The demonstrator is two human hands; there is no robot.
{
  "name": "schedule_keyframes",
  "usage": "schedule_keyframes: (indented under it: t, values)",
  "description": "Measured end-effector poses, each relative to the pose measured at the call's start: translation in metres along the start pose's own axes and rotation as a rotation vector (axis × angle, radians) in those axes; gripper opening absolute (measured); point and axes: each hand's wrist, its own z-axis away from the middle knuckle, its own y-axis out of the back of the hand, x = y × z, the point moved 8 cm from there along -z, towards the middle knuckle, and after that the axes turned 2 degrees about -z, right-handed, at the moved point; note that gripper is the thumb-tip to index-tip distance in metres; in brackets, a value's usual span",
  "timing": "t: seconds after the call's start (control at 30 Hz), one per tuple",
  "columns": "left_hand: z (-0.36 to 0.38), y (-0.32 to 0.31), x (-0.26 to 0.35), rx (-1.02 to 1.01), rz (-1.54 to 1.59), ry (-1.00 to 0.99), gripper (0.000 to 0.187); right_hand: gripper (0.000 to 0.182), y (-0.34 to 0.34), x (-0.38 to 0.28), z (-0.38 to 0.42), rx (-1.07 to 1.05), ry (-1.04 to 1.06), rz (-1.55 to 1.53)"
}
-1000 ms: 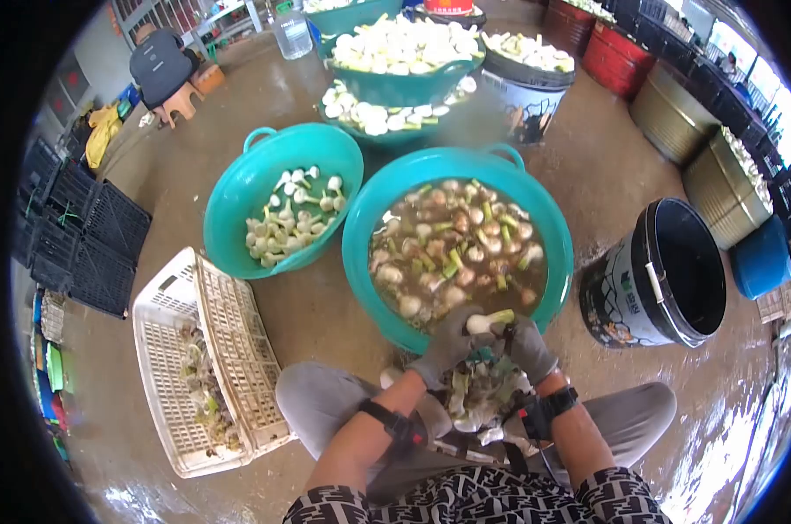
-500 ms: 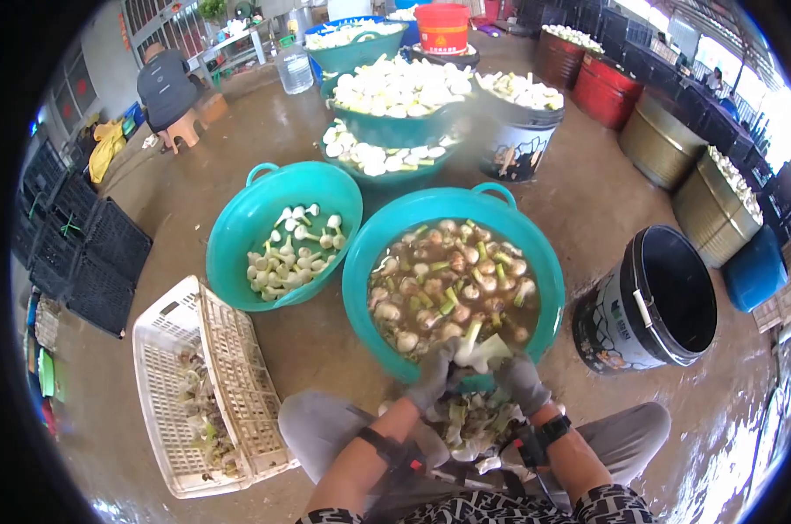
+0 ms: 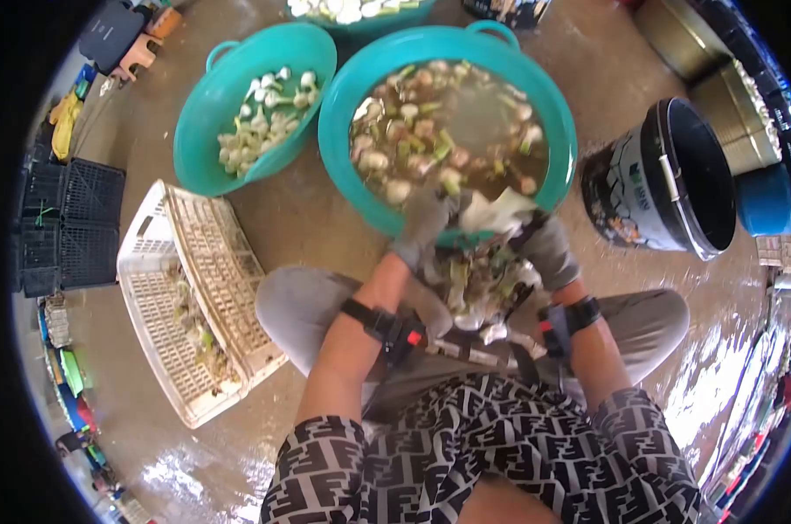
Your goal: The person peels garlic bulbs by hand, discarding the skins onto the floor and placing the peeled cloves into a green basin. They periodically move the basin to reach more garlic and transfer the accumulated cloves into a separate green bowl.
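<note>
Both my hands wear grey gloves and meet over the near rim of a teal tub [image 3: 563, 113]. In the tub, garlic bulbs with green stems [image 3: 423, 128] float in brown water. My left hand [image 3: 428, 224] is closed around a garlic bulb [image 3: 474, 212], partly hidden by the fingers. White garlic skin [image 3: 505, 210] spreads from the bulb towards my right hand [image 3: 545, 249], whose fingers are closed on its edge. Beneath the hands, between my knees, lies a heap of peeled-off skins and stem scraps [image 3: 483, 284].
Left of the tub stands a second teal basin [image 3: 194, 144] with cleaned white garlic [image 3: 260, 131]. A white plastic crate [image 3: 238, 244] with scraps lies nearer on the left. On the right stands a black bucket [image 3: 622, 192]. Dark crates [image 3: 94, 205] are stacked far left; the floor [image 3: 308, 236] is wet.
My view has tilted down, so the tubs sit higher in the picture. The garlic's upright stem no longer shows, and the white skin now stretches wider between my hands.
</note>
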Motion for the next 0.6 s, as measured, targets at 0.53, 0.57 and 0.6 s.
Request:
schedule_keyframes:
  t: [0.53, 0.57, 0.6]
  values:
    - [-0.002, 0.029, -0.040, 0.175, 1.234, 0.161, 0.031, 0.037, 0.040, -0.037, 0.045, 0.029, 0.092, -0.135]
    - [-0.003, 0.027, -0.038, 0.126, 1.254, 0.159, 0.031, 0.041, 0.021, -0.028, 0.043, -0.150, 0.008, -0.388]
    - [-0.004, 0.021, -0.040, 0.098, 1.290, 0.203, 0.029, 0.036, -0.012, 0.004, 0.049, -0.425, -0.498, -0.671]
